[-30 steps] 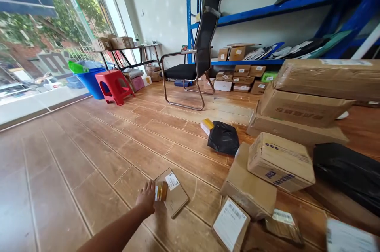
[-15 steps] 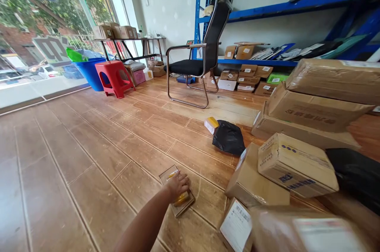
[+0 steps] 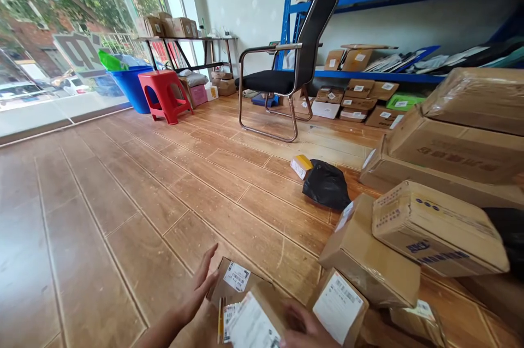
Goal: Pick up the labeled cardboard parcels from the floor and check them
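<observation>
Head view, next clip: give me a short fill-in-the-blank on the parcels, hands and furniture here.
1. The left hand is open beside a flat cardboard parcel bearing a ____ label.
2. The plastic stool by the window is ____.
3. The bag lying on the floor past the yellow-ended box is ____.
4. The right hand rests against a parcel with a large label at the ____ edge of the view.

Missing words: white; red; black; bottom

Brown cardboard parcels (image 3: 370,252) bear white printed labels; a glossy black plastic bag (image 3: 326,185) lies on the reddish-brown wood-patterned floor (image 3: 123,189); far left, a red plastic stool (image 3: 161,94) and blue tub (image 3: 130,86).
</observation>
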Motion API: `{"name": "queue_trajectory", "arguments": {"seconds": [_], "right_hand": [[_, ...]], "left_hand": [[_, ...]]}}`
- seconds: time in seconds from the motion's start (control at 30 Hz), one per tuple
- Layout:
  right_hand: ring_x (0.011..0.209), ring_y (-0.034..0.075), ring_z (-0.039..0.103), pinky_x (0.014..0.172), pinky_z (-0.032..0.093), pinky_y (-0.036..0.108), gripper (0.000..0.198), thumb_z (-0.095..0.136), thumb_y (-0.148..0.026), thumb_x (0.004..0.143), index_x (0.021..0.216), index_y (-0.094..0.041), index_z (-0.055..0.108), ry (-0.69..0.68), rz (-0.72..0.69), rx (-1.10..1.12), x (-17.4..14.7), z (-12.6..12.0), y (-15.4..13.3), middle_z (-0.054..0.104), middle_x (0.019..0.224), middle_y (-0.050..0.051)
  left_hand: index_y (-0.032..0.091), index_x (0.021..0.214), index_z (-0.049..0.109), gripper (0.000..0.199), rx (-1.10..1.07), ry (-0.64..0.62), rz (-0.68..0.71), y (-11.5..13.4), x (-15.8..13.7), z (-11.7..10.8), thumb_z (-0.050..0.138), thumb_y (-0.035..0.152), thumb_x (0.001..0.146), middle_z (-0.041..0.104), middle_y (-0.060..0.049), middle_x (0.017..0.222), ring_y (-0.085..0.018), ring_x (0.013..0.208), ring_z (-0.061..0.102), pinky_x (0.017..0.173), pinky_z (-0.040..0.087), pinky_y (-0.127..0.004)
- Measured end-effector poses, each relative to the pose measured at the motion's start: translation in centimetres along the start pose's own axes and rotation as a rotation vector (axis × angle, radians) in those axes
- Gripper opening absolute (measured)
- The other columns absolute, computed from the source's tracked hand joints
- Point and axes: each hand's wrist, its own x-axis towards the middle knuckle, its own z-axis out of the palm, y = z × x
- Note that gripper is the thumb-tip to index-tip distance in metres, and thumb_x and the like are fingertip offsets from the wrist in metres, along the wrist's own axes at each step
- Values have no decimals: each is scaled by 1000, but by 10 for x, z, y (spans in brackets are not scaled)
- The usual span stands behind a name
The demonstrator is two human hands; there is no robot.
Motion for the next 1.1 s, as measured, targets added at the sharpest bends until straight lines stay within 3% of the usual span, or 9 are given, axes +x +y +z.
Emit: {"name": "queue_trajectory", "arguments": {"seconds": [0.1,0.23,0.33,0.4,0.5,0.63,0.8,0.9,1.1], "right_hand": [[113,29,59,97,46,37,81,81,-38,42,119,-17,62,-190,-14,-126,41,22,-25,67,115,7],[109,30,59,97,46,42,72,77,-52,55,112,-11,66,2,-194,-370,68,27,-36,63,115,15],[111,27,56,103,41,44,45,54,-46,83,108,-12,68,158,-317,-563,55,-6,-39,61,114,16],[118,31,52,108,36,50,42,59,-23,74,113,-11,67,131,-319,-717,30,-39,-43,60,120,17],[141,42,26,118,16,62,87,65,2,47,133,-8,54,-61,-99,-1181,-6,-77,-43,37,149,22],[145,30,18,118,18,61,75,34,8,76,146,-18,39,-44,93,-1693,-17,-92,-21,26,154,16],[138,38,33,120,13,56,100,65,-5,46,143,-11,41,60,-46,-1473,-11,-88,-19,43,144,20],[136,34,30,120,21,47,109,71,-28,51,147,-5,25,295,-49,-1112,-26,-77,-54,35,147,20],[135,39,22,116,20,57,125,76,-54,57,154,-17,6,184,-302,-1078,-35,11,-124,30,149,16]], "left_hand": [[37,150,8,100,22,-54,285,-16,-17,1,43,85,70,7,-6,162,-30,150,9,123,18,-52],[29,149,25,106,424,-262,267,-11,-20,29,76,59,61,2,-17,159,-36,149,15,120,30,-46],[27,147,31,103,477,-167,124,-9,-20,44,80,33,56,13,-18,157,-35,147,22,119,32,-44],[32,146,30,105,446,-43,135,-17,-24,49,79,22,54,26,-16,151,-34,143,32,117,36,-45],[38,146,16,109,347,206,272,-36,-35,54,83,34,60,41,-13,139,-32,130,50,107,49,-46],[33,149,6,136,417,270,416,-59,-43,63,93,34,45,33,-20,144,-42,131,47,102,52,-49],[31,146,-1,115,455,216,447,-71,-35,73,80,24,65,35,-24,143,-43,134,43,106,47,-56],[31,145,3,91,363,134,393,-71,-33,68,65,33,80,32,-22,148,-37,141,35,113,41,-55],[21,141,39,64,296,38,196,-52,-21,60,56,38,82,42,-16,148,-29,139,39,118,37,-44]]}}
